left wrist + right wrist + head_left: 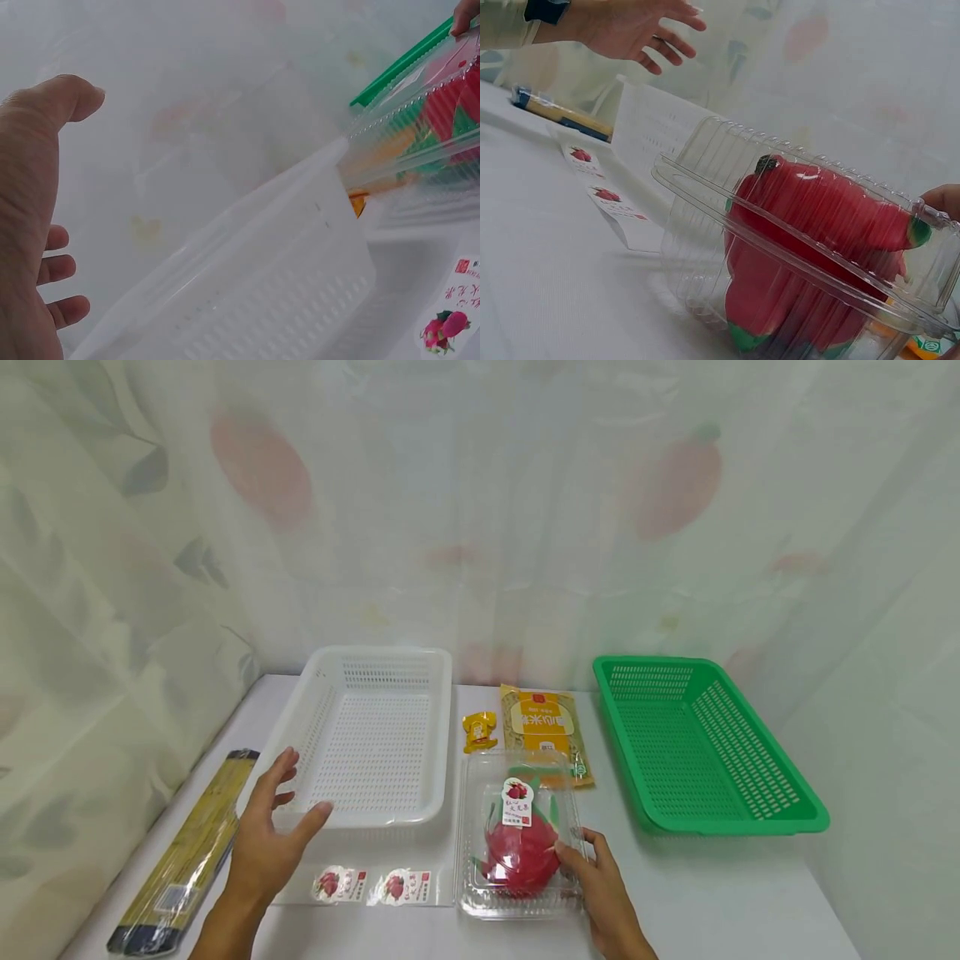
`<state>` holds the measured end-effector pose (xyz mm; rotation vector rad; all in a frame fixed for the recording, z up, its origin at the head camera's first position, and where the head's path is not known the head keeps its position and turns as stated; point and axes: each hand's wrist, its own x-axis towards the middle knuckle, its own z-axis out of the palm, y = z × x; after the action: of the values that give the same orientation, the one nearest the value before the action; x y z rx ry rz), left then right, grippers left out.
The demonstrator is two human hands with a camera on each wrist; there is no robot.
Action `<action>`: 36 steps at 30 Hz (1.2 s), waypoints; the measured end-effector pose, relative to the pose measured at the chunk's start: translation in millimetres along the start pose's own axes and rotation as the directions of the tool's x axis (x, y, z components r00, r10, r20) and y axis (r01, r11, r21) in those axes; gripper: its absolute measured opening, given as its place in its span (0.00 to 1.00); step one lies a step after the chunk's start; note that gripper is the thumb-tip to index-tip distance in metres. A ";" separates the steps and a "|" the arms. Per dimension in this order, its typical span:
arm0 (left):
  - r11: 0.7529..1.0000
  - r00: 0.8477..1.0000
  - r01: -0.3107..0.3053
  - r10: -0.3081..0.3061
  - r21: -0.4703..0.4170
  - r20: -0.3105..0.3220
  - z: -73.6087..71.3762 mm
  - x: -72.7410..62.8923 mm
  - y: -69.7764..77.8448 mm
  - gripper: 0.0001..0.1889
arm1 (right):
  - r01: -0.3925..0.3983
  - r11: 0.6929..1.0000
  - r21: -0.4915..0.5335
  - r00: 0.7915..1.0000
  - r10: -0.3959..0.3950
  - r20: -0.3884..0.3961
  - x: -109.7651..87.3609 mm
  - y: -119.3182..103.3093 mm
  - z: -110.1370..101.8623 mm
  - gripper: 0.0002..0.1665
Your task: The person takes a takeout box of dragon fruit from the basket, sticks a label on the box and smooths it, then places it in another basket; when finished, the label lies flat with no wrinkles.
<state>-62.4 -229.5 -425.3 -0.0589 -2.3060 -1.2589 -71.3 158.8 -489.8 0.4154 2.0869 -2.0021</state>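
A clear plastic clamshell box (474, 839) stands on the table with a red, green-tipped dragon fruit (522, 860) inside. On its lid sits a dragon-fruit sticker (517, 803). My right hand (606, 893) grips the box's right side, thumb over the lid. Fingers spread and holding nothing, my left hand (262, 843) hovers by the near left corner of the white basket (437, 760). Between the hands lies a backing strip (375, 893) with two more dragon-fruit stickers. The left wrist view also shows the box (420, 150), tilted by that camera's angle.
A green basket (738, 822) stands at the right. Behind the box lie a yellow noodle packet (540, 718) and a small yellow packet (479, 731). A long wrapped bundle of dry noodles (191, 843) lies at the left. Curtains (465, 510) enclose the back and sides.
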 end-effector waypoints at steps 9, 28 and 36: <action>0.999 0.998 0.046 -0.045 0.023 -0.037 -9.3 3.5 -9.7 0.44 | 0.004 1.000 -0.001 1.000 -0.004 0.001 0.0 1.4 -0.2 0.41; 0.989 0.989 0.139 -0.136 0.054 -0.057 -23.7 7.5 -35.2 0.47 | 0.011 1.000 0.006 1.000 -0.011 0.006 0.1 1.8 -0.5 0.40; 0.987 0.991 0.134 -0.132 0.087 -0.029 -28.3 11.7 -48.1 0.48 | 0.014 1.000 0.002 1.000 -0.014 0.007 -0.8 1.4 0.2 0.41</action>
<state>-74.0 -281.7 -444.8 0.1422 -2.3760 -1.2128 -70.1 158.5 -490.8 0.3938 2.0891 -2.0114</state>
